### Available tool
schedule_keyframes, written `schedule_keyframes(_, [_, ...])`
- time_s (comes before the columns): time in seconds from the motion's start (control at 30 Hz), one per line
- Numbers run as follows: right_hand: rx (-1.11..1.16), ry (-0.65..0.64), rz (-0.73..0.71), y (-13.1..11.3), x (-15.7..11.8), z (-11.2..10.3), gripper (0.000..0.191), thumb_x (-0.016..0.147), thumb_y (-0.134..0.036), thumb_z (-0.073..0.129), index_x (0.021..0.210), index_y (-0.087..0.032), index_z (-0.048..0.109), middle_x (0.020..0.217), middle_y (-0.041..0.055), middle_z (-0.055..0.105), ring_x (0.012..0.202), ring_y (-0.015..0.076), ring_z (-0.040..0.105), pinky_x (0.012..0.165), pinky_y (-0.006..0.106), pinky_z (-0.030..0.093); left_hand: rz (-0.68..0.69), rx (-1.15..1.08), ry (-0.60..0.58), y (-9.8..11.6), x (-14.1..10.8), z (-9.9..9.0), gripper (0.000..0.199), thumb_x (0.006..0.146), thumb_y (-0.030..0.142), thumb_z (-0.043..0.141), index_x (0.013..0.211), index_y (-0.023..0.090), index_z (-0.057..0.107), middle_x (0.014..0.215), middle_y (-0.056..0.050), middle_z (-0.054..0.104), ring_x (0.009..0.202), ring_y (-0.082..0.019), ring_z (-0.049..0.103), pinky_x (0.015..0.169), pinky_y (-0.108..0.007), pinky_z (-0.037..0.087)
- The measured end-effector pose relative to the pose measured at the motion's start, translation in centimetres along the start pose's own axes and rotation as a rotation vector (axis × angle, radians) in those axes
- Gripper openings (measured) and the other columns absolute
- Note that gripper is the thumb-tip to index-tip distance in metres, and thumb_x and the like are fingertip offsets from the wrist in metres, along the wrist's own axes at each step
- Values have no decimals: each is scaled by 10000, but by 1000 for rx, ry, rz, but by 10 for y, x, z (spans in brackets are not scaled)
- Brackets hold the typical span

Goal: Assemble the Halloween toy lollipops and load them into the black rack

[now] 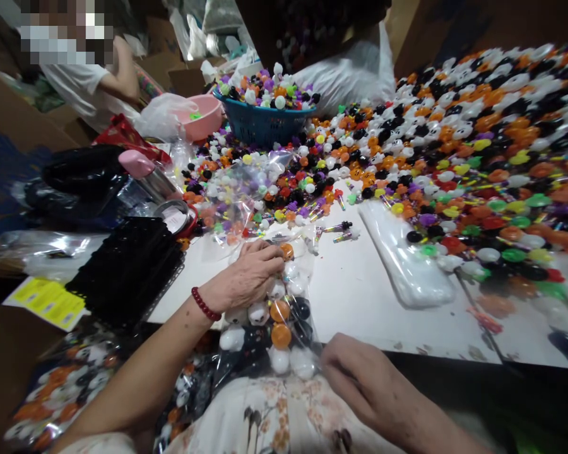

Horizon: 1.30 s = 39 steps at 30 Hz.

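Note:
A clear plastic bag (280, 315) filled with small white, orange and black figure toys lies at the table's front edge and hangs towards my lap. My left hand (248, 275), with a dark red bead bracelet on the wrist, is closed over the upper part of this bag. An orange toy (288, 251) shows right at its fingertips. Beside the bag's lower right edge is my right hand (360, 372), its fingers curled in; what they hold, if anything, is hidden. A few loose toys with striped sticks (338, 227) lie just beyond the bag.
A big heap of colourful toys (454, 139) covers the table's back and right. Flat clear bags (407, 258) lie in a stack at right. A blue basket (265, 120) and pink basin (203, 116) stand behind. A roll of tape (175, 217) is at left. Another person (89, 82) is at back left.

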State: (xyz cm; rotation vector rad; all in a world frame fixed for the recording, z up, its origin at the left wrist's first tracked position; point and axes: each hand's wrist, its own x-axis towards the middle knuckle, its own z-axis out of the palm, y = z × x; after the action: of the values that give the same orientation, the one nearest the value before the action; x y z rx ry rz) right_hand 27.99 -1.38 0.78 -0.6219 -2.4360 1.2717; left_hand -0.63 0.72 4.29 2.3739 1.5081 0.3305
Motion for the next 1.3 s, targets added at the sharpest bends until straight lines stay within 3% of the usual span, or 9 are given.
schedule_keyframes(0.23, [-19, 0, -3, -4, 1, -5, 138, 934, -107, 442, 904, -194, 545, 862, 39, 583, 786, 151, 563, 690, 269, 508, 31, 44, -10, -5, 2, -3, 187, 835, 103, 461, 898, 200, 609, 1015, -56, 591, 974, -215, 455, 939, -409, 340])
schedule_keyframes(0.33, [-61, 41, -77, -8, 15, -10, 236, 900, -67, 454, 1075, -181, 565, 1085, 100, 588, 1030, 196, 570, 888, 355, 533, 43, 2, -35, -9, 5, -5, 180, 846, 132, 464, 890, 195, 626, 1001, -58, 579, 969, -212, 465, 939, -404, 358])
schedule_keyframes(0.4, [-136, 72, -160, -9, 30, -12, 333, 869, -49, 469, 1168, -172, 553, 1279, 140, 535, 1228, 238, 488, 1027, 439, 482, 36, -11, -33, -10, 6, -5, 176, 848, 139, 471, 881, 193, 635, 1006, -59, 571, 977, -213, 468, 934, -403, 365])
schedule_keyframes(0.57, [-395, 73, -310, -4, 68, 0, 273, 875, -75, 468, 1117, -119, 586, 1443, 194, 462, 1417, 309, 306, 1136, 572, 372, 19, -11, 1, -12, 5, -1, 155, 861, 173, 495, 871, 198, 647, 1022, -63, 562, 1003, -224, 466, 950, -431, 362])
schedule_keyframes(0.8, [-502, 77, -293, 5, 77, 19, 263, 909, -103, 446, 1144, -73, 560, 1425, 229, 480, 1410, 329, 338, 1161, 579, 342, 36, -59, 2, -17, 2, 2, 175, 921, 231, 467, 848, 184, 619, 1005, -76, 558, 1000, -223, 459, 968, -439, 379])
schedule_keyframes(1.0, [-494, 79, -280, 5, 75, 16, 303, 912, -94, 421, 1191, -79, 539, 1435, 228, 472, 1407, 321, 349, 1147, 584, 360, 41, -71, 4, -19, 5, 4, 284, 973, 267, 397, 845, 174, 633, 963, -80, 577, 991, -216, 474, 978, -437, 394])
schedule_keyframes(1.1, [-452, 101, -325, 0, 69, 9, 302, 900, -75, 422, 1176, -102, 543, 1384, 208, 511, 1376, 318, 376, 1113, 580, 398, 16, -124, 91, -13, -4, -3, 297, 995, 273, 362, 983, 178, 643, 1067, -95, 583, 1053, -209, 491, 1000, -424, 405])
schedule_keyframes(1.2, [-375, 121, -361, -10, 57, 2, 262, 889, -61, 437, 1120, -119, 546, 1157, 170, 603, 1156, 294, 514, 981, 523, 500, -46, -165, 227, 2, -29, -14, 244, 984, 274, 419, 1124, 194, 602, 1184, -109, 558, 1142, -212, 491, 1023, -408, 416])
schedule_keyframes(1.3, [-332, 115, -380, -18, 43, -2, 184, 879, -43, 452, 1014, -130, 541, 925, 118, 599, 876, 232, 534, 781, 424, 542, -124, -155, 243, 24, -68, -19, 237, 922, 355, 565, 1104, 203, 575, 1219, -110, 543, 1159, -231, 504, 997, -386, 455])
